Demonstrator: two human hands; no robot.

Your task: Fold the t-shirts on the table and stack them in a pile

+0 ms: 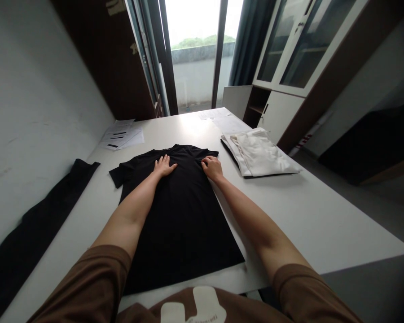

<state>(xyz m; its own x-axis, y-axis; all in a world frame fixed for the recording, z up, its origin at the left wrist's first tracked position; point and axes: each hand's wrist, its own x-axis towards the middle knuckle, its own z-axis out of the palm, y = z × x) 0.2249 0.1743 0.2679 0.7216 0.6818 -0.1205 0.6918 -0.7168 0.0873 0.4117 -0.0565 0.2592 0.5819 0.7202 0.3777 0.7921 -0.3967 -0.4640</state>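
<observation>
A black T-shirt (182,220) lies spread on the white table (276,211), its collar at the far side and its hem towards me. My left hand (164,166) rests flat on the upper chest of the shirt, fingers apart. At the right side seam, just below the sleeve, my right hand (212,167) has its fingers bent and closed on the edge of the cloth. The left sleeve lies out to the side, slightly bent down.
To the right sits a stack of folded white cloth (262,152) with a dark layer underneath. Printed papers (123,136) lie at the far left, more papers (222,121) at the far edge. Dark cloth (43,215) runs along the left wall. A cabinet door (237,101) stands ajar.
</observation>
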